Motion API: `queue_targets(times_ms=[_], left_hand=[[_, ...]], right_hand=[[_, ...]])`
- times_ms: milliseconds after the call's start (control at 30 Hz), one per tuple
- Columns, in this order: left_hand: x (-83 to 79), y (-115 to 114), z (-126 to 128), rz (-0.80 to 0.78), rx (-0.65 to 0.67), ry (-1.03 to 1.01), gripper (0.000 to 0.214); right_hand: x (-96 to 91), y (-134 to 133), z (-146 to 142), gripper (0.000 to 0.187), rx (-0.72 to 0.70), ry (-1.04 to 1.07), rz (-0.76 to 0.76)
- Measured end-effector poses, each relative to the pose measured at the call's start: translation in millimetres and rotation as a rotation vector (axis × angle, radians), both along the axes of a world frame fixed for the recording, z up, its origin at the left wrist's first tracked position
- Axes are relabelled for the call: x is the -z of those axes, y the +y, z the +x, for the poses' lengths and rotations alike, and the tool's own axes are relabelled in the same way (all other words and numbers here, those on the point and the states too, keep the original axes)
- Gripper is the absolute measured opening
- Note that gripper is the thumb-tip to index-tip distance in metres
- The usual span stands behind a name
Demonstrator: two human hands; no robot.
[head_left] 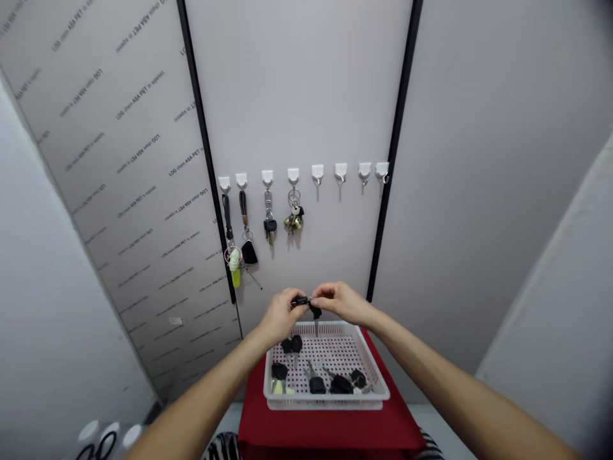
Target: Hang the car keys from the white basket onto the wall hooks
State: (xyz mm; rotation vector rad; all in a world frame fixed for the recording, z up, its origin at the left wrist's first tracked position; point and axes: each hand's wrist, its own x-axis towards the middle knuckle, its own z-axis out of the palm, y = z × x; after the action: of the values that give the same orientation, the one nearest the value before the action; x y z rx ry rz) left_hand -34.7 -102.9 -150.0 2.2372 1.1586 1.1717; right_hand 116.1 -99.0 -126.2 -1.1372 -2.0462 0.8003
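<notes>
My left hand [280, 315] and my right hand [341, 301] meet above a white perforated basket [373, 374], both pinched on a black-headed key set [309, 305] whose blade hangs down. Several more black-headed keys [316, 382] lie in the basket. On the wall above runs a row of white hooks [317, 172]. The leftmost ones carry key bunches: a strap with a green-and-white charm [234, 265], a strap with a black fob [248, 251], a black key [270, 225] and a brass bunch [294, 219]. The hooks to the right are bare.
The basket rests on a red-covered stand [330, 428] against the white wall panel. A film-covered panel with printed text [129, 160] stands at the left. White round objects [103, 434] show at the bottom left corner.
</notes>
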Motion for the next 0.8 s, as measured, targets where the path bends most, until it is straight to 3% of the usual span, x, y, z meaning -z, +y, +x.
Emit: queue_targets(times_ms=[200, 367, 533, 667, 800], left_hand=[[-13.9, 2.5, 4.6, -0.042, 0.021, -0.151, 0.016], [-57.0, 10.5, 10.5, 0.090, -0.005, -0.245, 0.025], [-105.2, 30.9, 20.7, 0.243, -0.092, -0.135, 0.031], [-133.5, 44.2, 26.0, 0.319, -0.224, -0.018, 0.035], [-150.6, 51.3, 25.4, 0.320, -0.332, 0.076, 0.039]], right_hand=[[-19.8, 2.2, -1.4, 0.016, 0.108, -0.023, 0.224], [-70.9, 19.2, 1.6, 0.012, 0.255, 0.200, 0.275], [-123.7, 43.4, 2.0, 0.008, 0.428, 0.403, 0.276], [-151.5, 59.9, -4.2, 0.006, 0.515, 0.391, 0.392], [-169.1, 76.9, -9.8, 0.008, 0.638, 0.310, 0.479]])
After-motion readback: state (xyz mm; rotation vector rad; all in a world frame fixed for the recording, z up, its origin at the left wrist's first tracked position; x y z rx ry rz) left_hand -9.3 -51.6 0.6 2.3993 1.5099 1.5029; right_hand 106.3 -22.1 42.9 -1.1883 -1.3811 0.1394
